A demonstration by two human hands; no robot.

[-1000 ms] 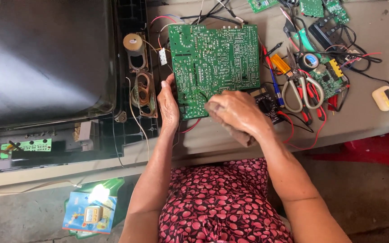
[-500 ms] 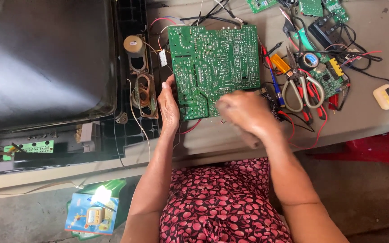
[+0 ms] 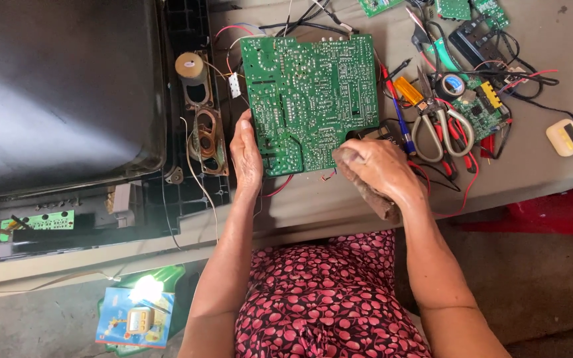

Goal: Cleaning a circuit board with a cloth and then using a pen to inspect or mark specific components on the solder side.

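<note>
Green circuit board (image 3: 310,99), solder side up, flat on grey workbench (image 3: 538,172), just right of CRT TV chassis (image 3: 61,99); L hand (image 3: 247,156) grips board's left edge, fingers curled under; R hand (image 3: 379,169) closed on brown cloth (image 3: 366,192) at board's lower-right corner, poss. touching it; speaker (image 3: 205,136) beside L hand; scissors (image 3: 436,122), blue pen (image 3: 399,116), tape roll (image 3: 452,85), sm. boards & wires to right; cream timer-like gadget (image 3: 566,136) far right.

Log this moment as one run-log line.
left hand: steadies green circuit board at left edge | right hand: holds brown cloth at board's lower right corner | scissors lie right
</note>
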